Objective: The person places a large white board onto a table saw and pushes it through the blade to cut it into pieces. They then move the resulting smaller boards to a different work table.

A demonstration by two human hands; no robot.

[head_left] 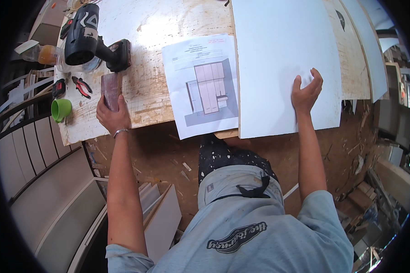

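My left hand (111,113) is closed around a reddish-brown rectangular block (110,86) near the bench's front edge, just below a black cordless drill (80,38). Red-handled pliers (82,86), a black-and-red tape measure (58,88) and a green cup (61,109) are to its left. A printed sheet with a cabinet drawing (200,91) lies between my hands, beside a large white board (269,45). My right hand (307,93) is over this board's right part, fingers curved and apart, holding nothing; whether it touches the surface I cannot tell.
The scuffed wooden bench (141,22) carries a bottle of orange liquid (48,54) and more boards (369,54) at right. Panels (161,218) lean below at left; offcuts (364,193) are piled at lower right. Wood scraps (187,166) litter the brown floor (159,159).
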